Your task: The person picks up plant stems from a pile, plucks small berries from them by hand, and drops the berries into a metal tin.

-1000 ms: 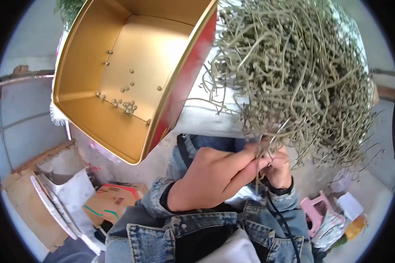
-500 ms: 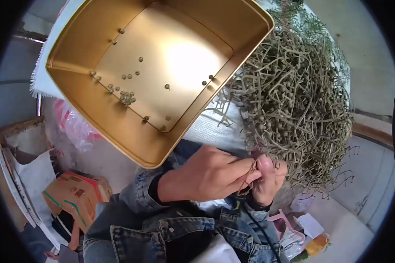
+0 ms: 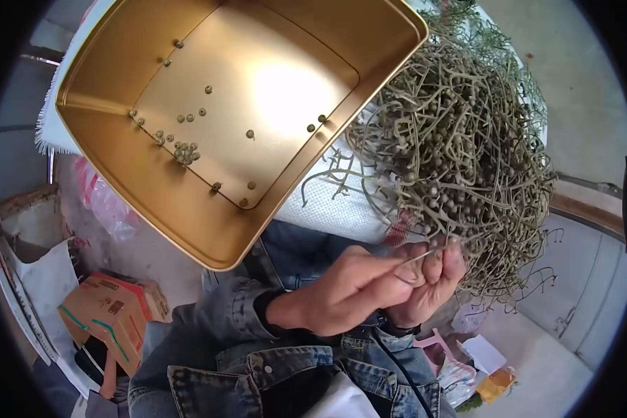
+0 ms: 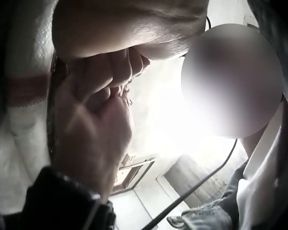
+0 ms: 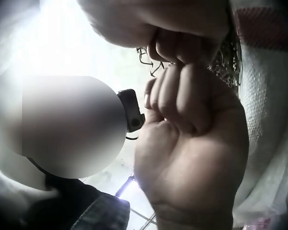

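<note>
Both hands are close together in front of the person's denim jacket. My left hand (image 3: 345, 292) curls its fingers, with thumb and forefinger pinching around a thin dried stem (image 3: 422, 257). This stem runs across to the fingertips of my right hand (image 3: 432, 289), whose fingers are curled around its other end. Small round heads show at the right fingertips. Just beyond the hands lies a large tangled pile of dried stems with round heads (image 3: 460, 153). To the left, a gold-lined tin (image 3: 279, 118) holds several small round heads (image 3: 186, 152) on its floor.
The pile and tin rest on a white woven sack (image 3: 341, 209). A few loose stems (image 3: 339, 174) lie between them. Lower left is a cardboard box (image 3: 111, 313); a pink plastic bag (image 3: 104, 198) hangs near the tin. A pink stool (image 3: 435, 345) stands lower right.
The head view has turned, so the tin shows more of its inside. The hands have come away from the pile's near edge toward the body, and the stem now shows stretched between them.
</note>
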`<action>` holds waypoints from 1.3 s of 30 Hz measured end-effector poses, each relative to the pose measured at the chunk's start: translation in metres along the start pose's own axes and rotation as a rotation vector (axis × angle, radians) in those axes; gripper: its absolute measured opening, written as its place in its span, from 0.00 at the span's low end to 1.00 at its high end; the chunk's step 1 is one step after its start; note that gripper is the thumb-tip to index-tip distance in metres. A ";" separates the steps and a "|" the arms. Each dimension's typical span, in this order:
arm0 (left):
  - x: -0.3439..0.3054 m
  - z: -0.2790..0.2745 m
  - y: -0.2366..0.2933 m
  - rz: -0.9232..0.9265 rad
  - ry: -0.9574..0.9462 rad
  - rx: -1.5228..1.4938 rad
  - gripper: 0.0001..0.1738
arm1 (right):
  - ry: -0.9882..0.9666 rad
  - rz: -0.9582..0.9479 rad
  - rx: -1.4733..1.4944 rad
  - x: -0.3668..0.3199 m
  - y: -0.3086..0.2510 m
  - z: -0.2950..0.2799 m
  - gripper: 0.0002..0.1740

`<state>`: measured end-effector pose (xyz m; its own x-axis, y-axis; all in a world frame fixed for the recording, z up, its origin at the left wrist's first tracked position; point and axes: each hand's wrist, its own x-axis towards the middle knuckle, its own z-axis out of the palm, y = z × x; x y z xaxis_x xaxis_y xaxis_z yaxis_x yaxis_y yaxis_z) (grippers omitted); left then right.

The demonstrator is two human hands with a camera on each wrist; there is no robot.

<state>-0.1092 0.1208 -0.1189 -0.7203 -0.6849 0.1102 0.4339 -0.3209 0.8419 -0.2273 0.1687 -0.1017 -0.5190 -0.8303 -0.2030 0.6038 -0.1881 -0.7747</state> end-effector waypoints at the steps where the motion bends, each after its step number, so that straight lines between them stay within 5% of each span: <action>1: -0.003 -0.003 0.002 -0.035 0.045 -0.065 0.20 | -0.032 -0.017 0.037 -0.001 -0.001 -0.002 0.16; 5: -0.002 -0.020 0.015 -0.188 0.132 -0.189 0.23 | -0.308 0.141 -0.068 0.000 -0.003 -0.014 0.22; 11: 0.021 -0.002 0.030 -0.479 0.194 0.000 0.25 | -0.259 0.231 -0.025 -0.004 -0.007 -0.026 0.24; 16: 0.024 0.003 0.020 -0.329 0.130 -0.107 0.24 | -0.249 0.232 -0.169 -0.003 -0.009 -0.031 0.22; 22: 0.009 -0.009 0.031 -0.263 0.140 0.109 0.20 | -0.253 0.187 -0.436 -0.013 -0.012 -0.027 0.20; 26: 0.008 -0.025 0.032 -0.247 0.022 0.252 0.15 | -0.289 0.254 -0.103 -0.019 0.002 -0.040 0.19; 30: 0.008 -0.029 0.028 -0.209 0.002 0.246 0.13 | -0.106 0.166 0.177 -0.038 -0.003 -0.040 0.20; 34: 0.013 -0.024 0.021 -0.072 -0.015 0.385 0.11 | -0.392 -0.122 -0.392 -0.038 -0.030 -0.033 0.23; 36: 0.010 -0.021 0.019 -0.027 -0.067 0.454 0.10 | -0.914 -0.436 -0.709 -0.023 -0.042 -0.007 0.24; 37: 0.010 -0.022 0.017 -0.029 -0.090 0.480 0.10 | -0.887 -0.457 -0.723 -0.021 -0.046 0.009 0.24; 39: 0.009 -0.024 0.018 -0.021 -0.126 0.550 0.09 | -0.506 -0.172 -1.391 -0.021 -0.045 0.039 0.21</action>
<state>-0.0944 0.0935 -0.1149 -0.7997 -0.5875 0.1240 0.0968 0.0777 0.9923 -0.2207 0.1740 -0.0394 -0.0867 -0.9948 -0.0537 -0.6392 0.0969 -0.7629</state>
